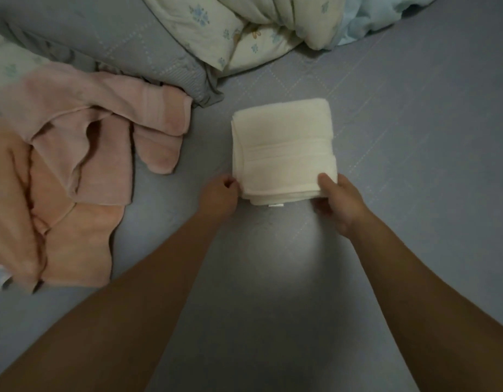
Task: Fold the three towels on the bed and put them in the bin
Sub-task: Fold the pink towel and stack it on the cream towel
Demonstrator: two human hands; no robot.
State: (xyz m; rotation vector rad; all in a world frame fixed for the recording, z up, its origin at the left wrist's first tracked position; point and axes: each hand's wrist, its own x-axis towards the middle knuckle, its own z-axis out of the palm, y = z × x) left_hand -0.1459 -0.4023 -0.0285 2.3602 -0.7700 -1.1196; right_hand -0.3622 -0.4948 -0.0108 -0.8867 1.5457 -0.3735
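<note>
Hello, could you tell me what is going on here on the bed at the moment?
A person is folding towels on a grey bedsheet. A cream terry towel, already folded into a compact rectangle, lies in front of them. The right hand has a grip on its near right corner, thumb on top, while the left hand touches its near left corner with curled fingers. A pink towel and a peach towel lie crumpled and unfolded to the left. No bin is in view.

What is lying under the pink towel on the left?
The pink towel partly overlies a peach towel; both are unfolded on the grey bedsheet. Anything beneath their overlap is covered.
</note>
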